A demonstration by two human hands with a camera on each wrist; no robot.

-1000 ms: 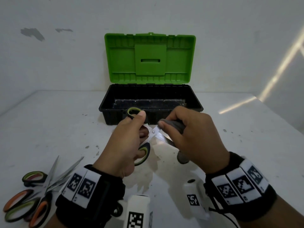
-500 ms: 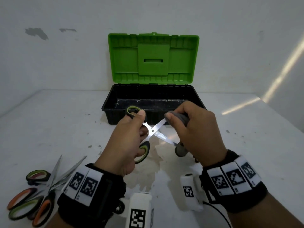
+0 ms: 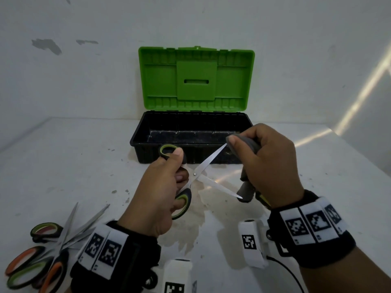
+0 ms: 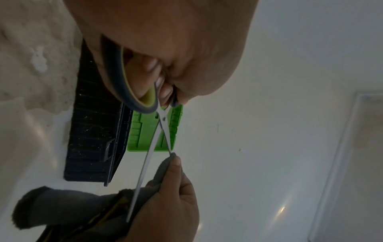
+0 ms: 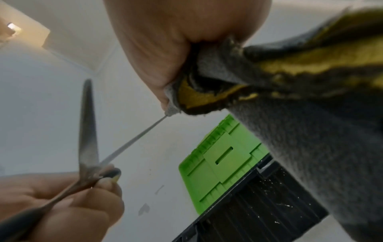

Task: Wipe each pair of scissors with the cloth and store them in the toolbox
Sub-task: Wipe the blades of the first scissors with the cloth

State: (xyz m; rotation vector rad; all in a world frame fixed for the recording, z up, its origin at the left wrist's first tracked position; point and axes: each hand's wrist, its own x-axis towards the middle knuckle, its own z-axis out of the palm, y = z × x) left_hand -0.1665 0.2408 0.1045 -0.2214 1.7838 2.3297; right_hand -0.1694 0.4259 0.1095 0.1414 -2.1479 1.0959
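My left hand (image 3: 163,187) grips the green-and-grey handles of a pair of scissors (image 3: 208,162), whose blades are spread wide apart. My right hand (image 3: 264,161) holds a grey cloth (image 3: 246,144) with a yellow edge and pinches it round the tip of the upper blade. In the left wrist view the scissors (image 4: 154,142) run down to the cloth (image 4: 68,206). The right wrist view shows the cloth (image 5: 300,114) bunched in my palm and the scissors (image 5: 132,140) leading to my left hand (image 5: 62,201). Behind stands the open toolbox (image 3: 192,142), black tray, green lid upright.
Several more scissors (image 3: 42,250) with orange and green handles lie in a heap at the table's near left corner. The toolbox lid (image 3: 195,79) leans against the white wall. Stains mark the white tabletop (image 3: 63,166) under my hands.
My right hand has slid the cloth outward along the upper blade, from near the pivot to its tip. The blades have spread wider. My left hand keeps its grip.
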